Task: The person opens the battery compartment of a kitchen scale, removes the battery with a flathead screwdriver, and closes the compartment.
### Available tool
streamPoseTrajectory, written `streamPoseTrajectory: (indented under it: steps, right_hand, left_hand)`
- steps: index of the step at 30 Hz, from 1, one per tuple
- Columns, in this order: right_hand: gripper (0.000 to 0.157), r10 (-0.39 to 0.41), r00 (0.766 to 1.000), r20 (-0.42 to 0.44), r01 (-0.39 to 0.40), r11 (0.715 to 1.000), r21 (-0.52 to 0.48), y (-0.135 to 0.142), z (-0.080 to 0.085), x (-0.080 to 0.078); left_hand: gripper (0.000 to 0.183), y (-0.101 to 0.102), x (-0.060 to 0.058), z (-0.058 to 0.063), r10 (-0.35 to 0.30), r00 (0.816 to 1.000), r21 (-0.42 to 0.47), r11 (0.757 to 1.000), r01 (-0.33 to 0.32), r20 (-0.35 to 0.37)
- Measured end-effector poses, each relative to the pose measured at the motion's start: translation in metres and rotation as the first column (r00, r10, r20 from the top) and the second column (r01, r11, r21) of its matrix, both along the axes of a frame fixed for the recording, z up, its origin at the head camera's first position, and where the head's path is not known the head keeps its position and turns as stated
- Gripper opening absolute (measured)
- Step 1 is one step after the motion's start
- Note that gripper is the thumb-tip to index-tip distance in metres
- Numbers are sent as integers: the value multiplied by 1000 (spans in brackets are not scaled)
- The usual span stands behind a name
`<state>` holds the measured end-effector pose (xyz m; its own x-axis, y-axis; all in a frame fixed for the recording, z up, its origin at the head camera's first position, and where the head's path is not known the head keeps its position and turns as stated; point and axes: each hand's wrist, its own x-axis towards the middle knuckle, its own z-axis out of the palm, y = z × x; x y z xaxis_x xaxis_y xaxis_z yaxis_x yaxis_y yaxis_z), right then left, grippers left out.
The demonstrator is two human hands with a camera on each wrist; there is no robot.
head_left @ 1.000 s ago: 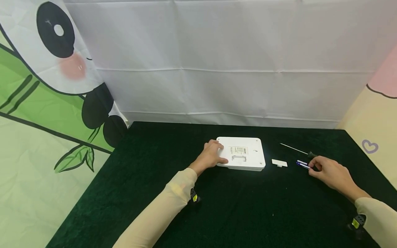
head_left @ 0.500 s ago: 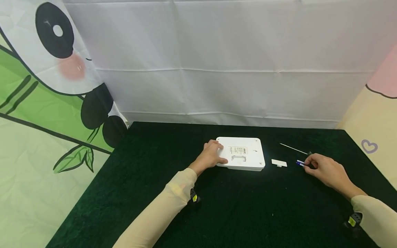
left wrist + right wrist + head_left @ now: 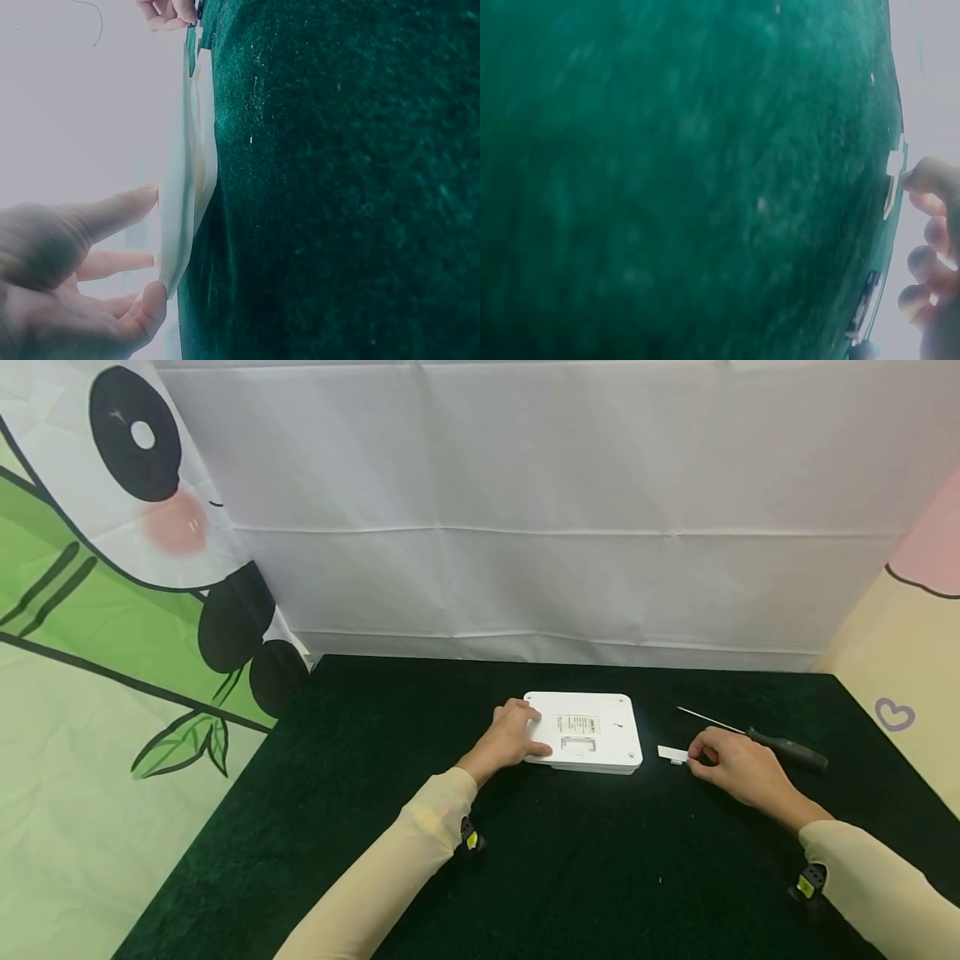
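Observation:
A white flat device (image 3: 581,727) lies on the dark green cloth, its printed label and open battery compartment facing up. My left hand (image 3: 506,735) grips its left edge, thumb at the near corner; the left wrist view shows the fingertips against the device's rim (image 3: 180,195). To the right lies a small white battery cover (image 3: 671,753) with a tab. My right hand (image 3: 742,770) pinches the cover's right end between thumb and index finger. In the right wrist view the thumb meets the cover (image 3: 893,169), and slim dark-and-pale batteries (image 3: 864,307) lie on the cloth beyond it.
A screwdriver with a dark handle (image 3: 791,752) lies just behind my right hand, its thin shaft (image 3: 708,719) pointing left. The green cloth (image 3: 570,877) covers the table. White fabric (image 3: 555,510) hangs behind, with printed panels at both sides.
My right hand has moved left from beside the blue-and-white batteries to the battery cover, uncovering the screwdriver handle and hiding the batteries in the head view. My left hand and the device stay put.

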<state>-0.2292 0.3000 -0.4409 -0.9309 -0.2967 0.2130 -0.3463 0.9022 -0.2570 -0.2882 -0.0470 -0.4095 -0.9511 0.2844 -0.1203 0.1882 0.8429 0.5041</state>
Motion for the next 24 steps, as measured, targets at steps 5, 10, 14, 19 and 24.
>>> streamPoseTrajectory:
  steps: [5, 10, 14, 19, 24]
  right_hand:
    - [10, -1, 999, 34, 1, 1000, 5, -10, 0, 0]
    - [8, 5, 1000, 3, -5, 1000, 21, -12, -3, 0]
    - [8, 8, 1000, -20, -8, 1000, 25, -12, -5, -1]
    - [8, 11, 1000, -18, -11, 1000, 22, -13, -5, -2]
    - [11, 15, 1000, -25, -15, 1000, 9, -14, -6, -3]
  left_hand:
    - [61, 0, 0, -1, 5, 1000, -2, 1000, -5, 0]
    - [61, 0, 0, 0, 1, 1000, -2, 1000, -1, -1]
    - [61, -1, 1, 1, -2, 1000, 1, 1000, 2, -7]
    - [60, 0, 0, -1, 0, 1000, 3, 1000, 0, -9]
    - [60, -1, 1, -1, 4, 1000, 11, 1000, -4, -7]
